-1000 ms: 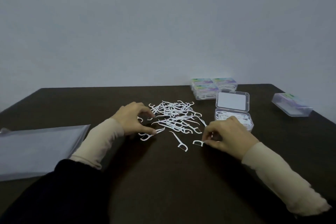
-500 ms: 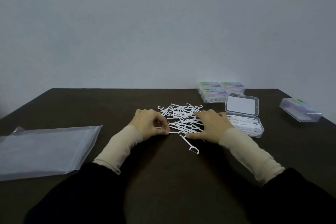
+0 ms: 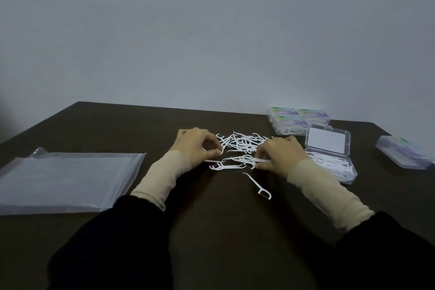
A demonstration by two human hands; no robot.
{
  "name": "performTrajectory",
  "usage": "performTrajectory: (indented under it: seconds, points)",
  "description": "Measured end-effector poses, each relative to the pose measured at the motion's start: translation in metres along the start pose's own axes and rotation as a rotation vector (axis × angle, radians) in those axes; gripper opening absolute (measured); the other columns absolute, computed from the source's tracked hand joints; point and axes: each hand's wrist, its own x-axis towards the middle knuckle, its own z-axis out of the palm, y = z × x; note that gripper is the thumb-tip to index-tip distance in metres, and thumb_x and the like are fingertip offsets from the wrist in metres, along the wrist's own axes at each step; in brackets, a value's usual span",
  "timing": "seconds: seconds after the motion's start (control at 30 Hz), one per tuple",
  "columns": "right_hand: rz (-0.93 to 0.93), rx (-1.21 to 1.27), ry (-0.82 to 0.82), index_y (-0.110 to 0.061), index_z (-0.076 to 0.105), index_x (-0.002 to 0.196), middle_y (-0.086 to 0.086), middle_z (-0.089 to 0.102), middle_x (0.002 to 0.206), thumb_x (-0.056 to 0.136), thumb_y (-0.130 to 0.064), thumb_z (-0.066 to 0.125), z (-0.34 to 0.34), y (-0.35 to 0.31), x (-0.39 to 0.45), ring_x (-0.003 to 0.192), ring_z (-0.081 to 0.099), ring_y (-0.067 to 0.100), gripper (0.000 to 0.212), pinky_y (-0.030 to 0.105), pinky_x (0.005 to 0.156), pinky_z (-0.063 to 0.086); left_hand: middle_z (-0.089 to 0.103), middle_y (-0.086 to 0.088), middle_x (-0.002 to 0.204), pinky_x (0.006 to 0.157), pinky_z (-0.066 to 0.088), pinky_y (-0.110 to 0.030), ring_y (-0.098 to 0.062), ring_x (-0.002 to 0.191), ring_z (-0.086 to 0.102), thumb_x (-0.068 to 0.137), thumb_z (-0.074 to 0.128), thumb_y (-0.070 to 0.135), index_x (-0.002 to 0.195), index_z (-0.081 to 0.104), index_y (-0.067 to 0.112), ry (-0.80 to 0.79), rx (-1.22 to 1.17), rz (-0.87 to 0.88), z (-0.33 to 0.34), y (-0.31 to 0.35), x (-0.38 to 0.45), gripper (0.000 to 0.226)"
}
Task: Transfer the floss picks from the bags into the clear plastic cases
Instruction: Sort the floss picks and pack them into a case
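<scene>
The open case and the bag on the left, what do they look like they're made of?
Open case: likely hard clear plastic, glossy; the picks inside show through its straight walls.
Bag: seemingly thin soft plastic film, translucent, with shiny creases and a limp, flat lie.

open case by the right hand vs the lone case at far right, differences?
The open case has its lid up; the far case is shut. The open case holds loose white picks; the far case shows a coloured label on top. The open case lies beside the right hand; the far case lies apart. Both are clear plastic.
</scene>
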Motion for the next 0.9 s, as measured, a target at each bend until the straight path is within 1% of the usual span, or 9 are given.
performTrajectory:
  seconds: [0.13, 0.23, 0.3, 0.37, 0.47, 0.57, 0.63, 0.77, 0.9]
  points:
    - [-0.059, -0.233, 0.018, -0.020, 0.057, 0.112, 0.001, 0.060, 0.119, 0.094, -0.029, 0.048, 0.002, -0.007, 0.002, 0.116, 0.051, 0.022, 0.022, 0.037, 0.098, 0.031, 0.064, 0.010, 0.097, 0.097, 0.035, -0.034, -0.013, 0.100, 0.056, 0.085, 0.063, 0.037, 0.092, 0.069, 0.030, -0.050, -0.002, 0.011, -0.002, 0.006, -0.001, 0.012]
    - [-0.074, -0.302, -0.020, -0.011, 0.054, 0.114, 0.008, 0.056, 0.121, 0.093, -0.014, 0.043, -0.001, -0.016, 0.003, 0.113, 0.054, 0.029, 0.024, 0.036, 0.086, 0.042, 0.066, 0.008, 0.099, 0.091, 0.041, -0.031, -0.013, 0.098, 0.058, 0.085, 0.062, 0.035, 0.093, 0.069, 0.029, -0.117, 0.041, 0.023, 0.000, 0.008, -0.001, 0.012]
    - [-0.096, -0.320, -0.027, -0.009, 0.054, 0.115, 0.010, 0.056, 0.121, 0.093, -0.012, 0.043, -0.002, -0.021, 0.003, 0.111, 0.055, 0.031, 0.025, 0.036, 0.081, 0.044, 0.065, 0.010, 0.095, 0.089, 0.044, -0.029, -0.011, 0.096, 0.059, 0.081, 0.066, 0.034, 0.091, 0.070, 0.029, -0.168, -0.017, 0.011, 0.002, 0.006, -0.001, 0.012]
    - [-0.110, -0.336, -0.025, -0.008, 0.054, 0.115, 0.011, 0.056, 0.121, 0.093, -0.012, 0.043, -0.002, -0.021, 0.003, 0.111, 0.055, 0.031, 0.025, 0.037, 0.081, 0.044, 0.064, 0.010, 0.094, 0.084, 0.046, -0.025, -0.007, 0.091, 0.058, 0.074, 0.074, 0.038, 0.091, 0.071, 0.029, -0.218, -0.089, -0.011, 0.002, 0.005, -0.001, 0.020]
    - [-0.113, -0.334, -0.005, -0.008, 0.054, 0.114, 0.010, 0.056, 0.121, 0.093, -0.014, 0.043, -0.002, -0.021, 0.003, 0.110, 0.056, 0.030, 0.024, 0.036, 0.081, 0.045, 0.064, 0.010, 0.088, 0.075, 0.040, -0.019, -0.004, 0.080, 0.054, 0.066, 0.080, 0.037, 0.092, 0.071, 0.026, -0.248, -0.093, -0.020, 0.000, 0.007, -0.001, 0.029]
    - [-0.096, -0.307, 0.022, -0.009, 0.054, 0.111, 0.009, 0.058, 0.119, 0.093, -0.016, 0.042, 0.000, -0.020, 0.004, 0.108, 0.057, 0.030, 0.023, 0.035, 0.078, 0.044, 0.060, 0.014, 0.066, 0.067, 0.043, -0.016, 0.001, 0.064, 0.055, 0.069, 0.081, 0.027, 0.084, 0.073, 0.019, -0.227, -0.126, -0.010, 0.000, 0.011, -0.001, 0.019]
    - [-0.068, -0.271, 0.037, -0.009, 0.054, 0.111, 0.008, 0.058, 0.117, 0.094, -0.017, 0.041, 0.003, -0.019, 0.005, 0.107, 0.057, 0.029, 0.023, 0.035, 0.078, 0.044, 0.058, 0.016, 0.061, 0.069, 0.046, -0.018, 0.002, 0.061, 0.055, 0.071, 0.079, 0.023, 0.080, 0.072, 0.017, -0.210, -0.115, 0.006, 0.001, 0.014, -0.002, 0.013]
    - [-0.021, -0.174, 0.098, -0.009, 0.055, 0.107, 0.010, 0.059, 0.114, 0.096, -0.017, 0.039, 0.006, -0.010, 0.006, 0.106, 0.057, 0.031, 0.022, 0.035, 0.077, 0.043, 0.058, 0.014, 0.063, 0.076, 0.052, -0.028, -0.009, 0.071, 0.060, 0.073, 0.071, 0.020, 0.072, 0.068, 0.023, -0.207, -0.055, 0.000, 0.005, 0.021, -0.004, 0.005]
    - [-0.018, 0.074, 0.166, -0.009, 0.055, 0.088, 0.014, 0.064, 0.095, 0.094, -0.018, 0.044, 0.009, 0.008, 0.006, 0.093, 0.060, 0.034, 0.015, 0.036, 0.073, 0.045, 0.060, 0.007, 0.079, 0.077, 0.047, -0.027, -0.017, 0.085, 0.061, 0.077, 0.063, 0.022, 0.074, 0.063, 0.025, -0.230, 0.012, -0.030, 0.008, 0.027, -0.005, 0.004]
